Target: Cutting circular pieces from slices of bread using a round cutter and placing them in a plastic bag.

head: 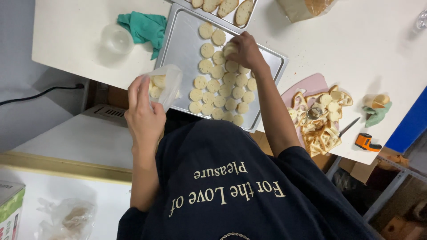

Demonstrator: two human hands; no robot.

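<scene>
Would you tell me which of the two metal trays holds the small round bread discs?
It is the large baking tray under the hand, covered in rows of bread rounds. The smaller tray at the table's far edge holds elongated bread slices instead.

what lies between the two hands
Rows of round bread pieces on the metal tray lie between the left hand and right hand, in the head view.
</scene>
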